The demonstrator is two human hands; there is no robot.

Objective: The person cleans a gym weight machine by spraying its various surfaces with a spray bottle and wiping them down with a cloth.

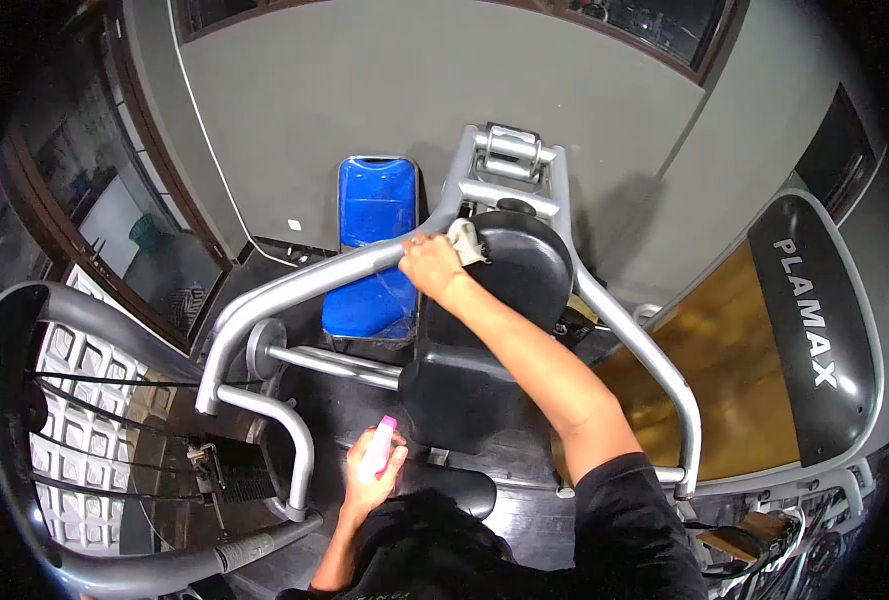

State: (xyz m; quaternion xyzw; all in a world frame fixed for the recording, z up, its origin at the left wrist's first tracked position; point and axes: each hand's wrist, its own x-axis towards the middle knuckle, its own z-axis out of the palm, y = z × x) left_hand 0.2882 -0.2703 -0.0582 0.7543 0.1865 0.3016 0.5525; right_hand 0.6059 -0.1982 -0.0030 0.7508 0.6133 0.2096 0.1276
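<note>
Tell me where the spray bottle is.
Head view, low and just left of centre: the pink-topped spray bottle is in the left hand, beside the black pad.

The right arm (pixel 530 365) reaches far out from the shoulder, bare below a short black sleeve, bent slightly at the elbow and angling toward the left. Its wrist is nearly straight, and the right hand (pixel 431 266) lies palm down at the far end, fingers (pixel 415 246) curled and pressing on what they grip. The left arm (pixel 337 552) is tucked in near the body, forearm raised. The left hand (pixel 370 474) sits low and near, knuckles outward, closed firmly in a grip.
</note>
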